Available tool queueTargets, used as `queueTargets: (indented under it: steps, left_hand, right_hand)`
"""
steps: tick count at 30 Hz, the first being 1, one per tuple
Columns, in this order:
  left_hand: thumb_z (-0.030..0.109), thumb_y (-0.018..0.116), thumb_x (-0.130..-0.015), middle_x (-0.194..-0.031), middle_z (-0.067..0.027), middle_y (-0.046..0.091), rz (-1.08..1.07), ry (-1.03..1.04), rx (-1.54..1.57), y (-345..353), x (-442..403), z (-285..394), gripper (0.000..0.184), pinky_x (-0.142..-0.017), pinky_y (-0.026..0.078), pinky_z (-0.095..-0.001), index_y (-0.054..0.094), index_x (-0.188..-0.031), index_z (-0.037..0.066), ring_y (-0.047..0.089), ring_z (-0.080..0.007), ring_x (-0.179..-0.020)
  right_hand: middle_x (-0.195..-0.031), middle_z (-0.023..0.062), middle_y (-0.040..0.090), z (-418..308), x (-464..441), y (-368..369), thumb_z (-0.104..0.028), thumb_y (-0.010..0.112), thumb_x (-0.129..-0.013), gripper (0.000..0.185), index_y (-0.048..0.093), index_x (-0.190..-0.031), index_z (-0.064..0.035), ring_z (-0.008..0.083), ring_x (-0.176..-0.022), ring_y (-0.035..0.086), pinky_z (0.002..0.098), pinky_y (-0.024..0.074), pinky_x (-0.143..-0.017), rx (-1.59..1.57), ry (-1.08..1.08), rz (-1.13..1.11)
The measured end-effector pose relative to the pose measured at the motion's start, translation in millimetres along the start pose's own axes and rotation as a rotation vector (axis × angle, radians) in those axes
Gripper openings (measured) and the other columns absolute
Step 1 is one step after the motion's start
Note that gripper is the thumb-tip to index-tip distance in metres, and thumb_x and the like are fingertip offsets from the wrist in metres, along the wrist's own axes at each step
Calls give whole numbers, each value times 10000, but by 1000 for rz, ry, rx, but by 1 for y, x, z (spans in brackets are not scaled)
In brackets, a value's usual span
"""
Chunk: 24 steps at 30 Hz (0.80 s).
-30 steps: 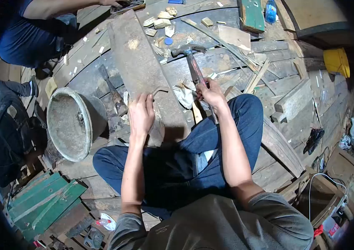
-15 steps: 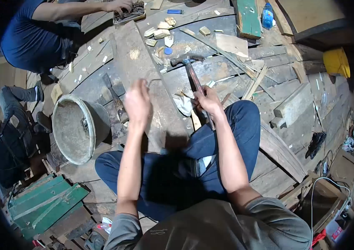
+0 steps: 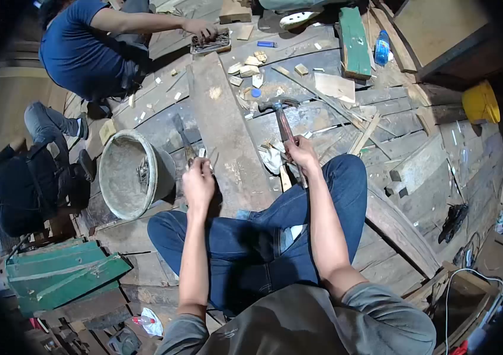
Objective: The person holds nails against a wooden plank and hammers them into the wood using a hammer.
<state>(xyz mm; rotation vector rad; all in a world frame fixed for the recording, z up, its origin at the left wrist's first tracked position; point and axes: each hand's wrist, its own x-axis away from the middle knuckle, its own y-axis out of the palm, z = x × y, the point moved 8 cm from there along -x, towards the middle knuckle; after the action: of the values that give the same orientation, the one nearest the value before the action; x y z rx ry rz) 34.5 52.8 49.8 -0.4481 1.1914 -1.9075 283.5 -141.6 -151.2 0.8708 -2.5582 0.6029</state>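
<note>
My right hand (image 3: 303, 152) is closed round the handle of a claw hammer (image 3: 283, 118), whose head points away from me. Over the left edge of a long wooden board (image 3: 222, 112), my left hand (image 3: 198, 180) is closed on a bent metal rod (image 3: 214, 161), its tip showing above the fingers. Just beyond that hand lies a chisel-like tool (image 3: 184, 135). A crumpled white cloth (image 3: 271, 158) lies between the board and the hammer.
A round bucket (image 3: 122, 177) stands at left. One co-worker (image 3: 88, 50) reaches into a tray of nails (image 3: 219, 42); another person (image 3: 23, 183) sits at far left. Wood blocks (image 3: 249, 70), a green plank (image 3: 354, 44) and a yellow bucket (image 3: 480, 103) are farther off.
My left hand has swung off the board's middle toward its left edge with the bent rod. My right hand still holds the hammer. The view has shifted, and the co-worker's hand is at the nail tray.
</note>
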Motion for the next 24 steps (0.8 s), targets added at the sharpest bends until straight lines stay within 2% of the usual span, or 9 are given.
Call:
queueTargets:
  steps: [1,2,3,11,16,18,19,21,24]
  left_hand:
    - [140,552,-956,-789,-225,679,21,33,-109,1,5,11,160,-661,517,-495,666,-959,28,676,-407,-746]
    - [139,555,-944,-824,-232,683,-4,29,-174,9,2,13,157,-679,520,-516,663,-967,27,675,-423,-768]
    - [151,564,-948,-836,-252,678,-24,43,-130,14,0,16,169,-690,516,-505,660,-959,13,659,-445,-799]
    - [24,555,-816,-829,-257,687,-141,247,-286,88,12,62,217,-670,557,-509,610,-1022,-18,693,-412,-726]
    - [44,550,-857,-932,-247,690,-316,444,-244,118,20,82,264,-715,536,-521,605,-1115,20,689,-420,-775]
    - [86,562,-895,-853,-229,680,-47,348,-100,88,9,77,181,-671,529,-509,623,-1056,29,678,-423,-763]
    - [107,568,-915,-813,-220,675,85,305,-25,72,3,73,148,-649,525,-503,633,-1026,33,672,-425,-756]
    - [116,569,-927,-794,-240,670,126,130,-29,58,-7,55,142,-637,515,-506,643,-1024,43,667,-427,-737]
    - [132,577,-931,-799,-236,676,-57,203,-106,76,-6,49,149,-652,527,-503,648,-1012,28,667,-430,-730]
  right_hand:
    - [-768,95,644,-9,10,-1,-189,617,-899,292,607,-1038,68,161,-603,594,317,476,-539,2,10,-4]
    - [-1065,292,678,-15,18,-4,-322,655,-857,491,632,-1146,75,379,-1045,663,423,495,-906,40,80,-42]
    - [-1077,296,675,-16,17,-2,-313,650,-854,488,632,-1146,77,382,-1050,662,423,494,-909,-14,71,-49]
    - [-969,249,707,-26,29,-6,-301,655,-841,466,639,-1136,60,334,-938,701,413,523,-839,-34,113,-38]
    - [-959,241,710,-32,33,-9,-324,658,-843,455,650,-1106,48,337,-938,701,412,527,-837,5,86,-37]
    - [-971,246,709,-32,30,-10,-330,656,-846,453,653,-1096,47,350,-962,696,415,523,-849,28,52,-16]
    - [-923,213,698,-32,26,-8,-301,648,-866,414,647,-1080,54,303,-867,680,398,518,-765,17,35,-13]
    - [-826,145,676,-24,22,-4,-243,633,-907,339,635,-1046,66,209,-678,649,365,508,-598,1,13,-11]
    - [-815,141,672,-14,14,1,-241,634,-907,333,634,-1038,64,204,-659,641,364,503,-577,8,14,2]
